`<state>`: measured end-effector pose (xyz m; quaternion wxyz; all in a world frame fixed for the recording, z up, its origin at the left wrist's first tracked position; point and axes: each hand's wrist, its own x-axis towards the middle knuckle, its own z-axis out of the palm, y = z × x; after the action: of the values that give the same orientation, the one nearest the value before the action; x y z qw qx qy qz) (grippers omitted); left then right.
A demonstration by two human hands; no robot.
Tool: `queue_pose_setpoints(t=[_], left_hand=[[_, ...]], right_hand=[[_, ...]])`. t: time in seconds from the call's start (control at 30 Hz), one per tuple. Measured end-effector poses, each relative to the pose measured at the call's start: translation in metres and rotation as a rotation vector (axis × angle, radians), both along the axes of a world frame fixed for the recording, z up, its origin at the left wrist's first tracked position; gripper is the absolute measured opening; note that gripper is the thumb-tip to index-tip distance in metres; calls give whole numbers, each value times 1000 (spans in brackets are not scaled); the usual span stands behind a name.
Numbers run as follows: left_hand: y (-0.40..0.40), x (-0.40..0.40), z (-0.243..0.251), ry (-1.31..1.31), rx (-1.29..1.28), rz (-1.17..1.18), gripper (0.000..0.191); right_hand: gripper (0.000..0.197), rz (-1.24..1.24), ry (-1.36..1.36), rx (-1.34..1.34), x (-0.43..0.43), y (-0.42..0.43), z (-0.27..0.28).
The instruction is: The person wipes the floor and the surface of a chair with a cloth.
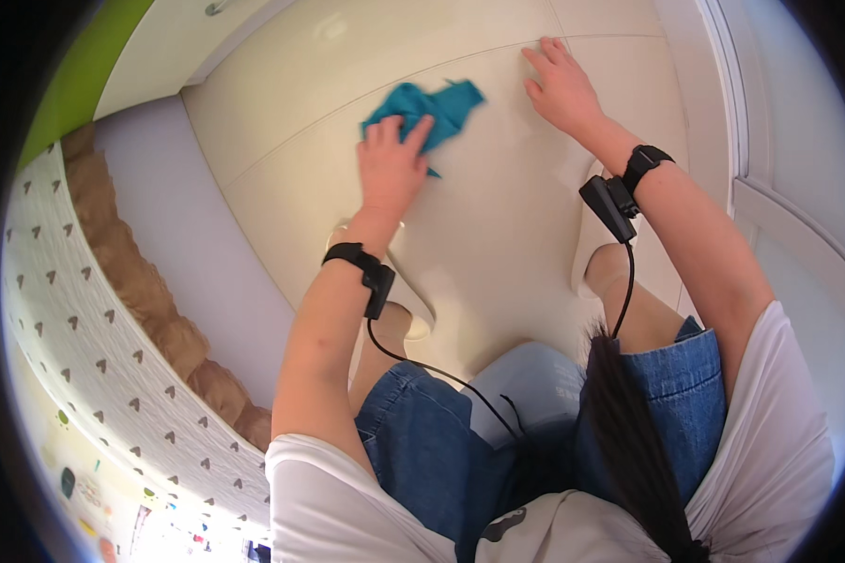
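Note:
My left hand [391, 160] presses on the near left part of a crumpled teal cloth [451, 112], its fingers spread over the fabric. The cloth lies on the pale tiled floor [479, 204] and looks slightly blurred. To the right of the cloth and apart from it, my right hand [562, 88] holds nothing; its fingers are apart, with the fingertips at the floor close to a tile joint. Each wrist bears a black strap with a small device and a cable.
At left are a bed with a heart-patterned cover [98, 310], a brown ruffled edge [148, 274] and a pale side panel [197, 225]. A white and green cabinet [148, 63] stands at upper left, a white framed door [789, 127] at right. My feet in light slippers [414, 302] flank the floor before me.

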<state>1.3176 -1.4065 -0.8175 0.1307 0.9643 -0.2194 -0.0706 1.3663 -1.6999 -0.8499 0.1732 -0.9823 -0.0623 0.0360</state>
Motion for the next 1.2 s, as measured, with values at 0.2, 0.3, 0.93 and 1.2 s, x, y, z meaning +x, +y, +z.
queue_pose_setpoints(t=[0.2, 0.3, 0.93, 1.2], left_hand=[[57, -30, -7, 20, 161, 367, 58], [57, -46, -1, 83, 239, 396, 60], [40, -48, 8, 385, 588, 294, 85], [-9, -65, 15, 419, 578, 372, 88]], right_hand=[[48, 112, 103, 20, -12, 30, 8], [47, 155, 137, 11, -25, 40, 15], [51, 229, 323, 21, -51, 61, 31], [55, 189, 391, -27, -48, 36, 36]])
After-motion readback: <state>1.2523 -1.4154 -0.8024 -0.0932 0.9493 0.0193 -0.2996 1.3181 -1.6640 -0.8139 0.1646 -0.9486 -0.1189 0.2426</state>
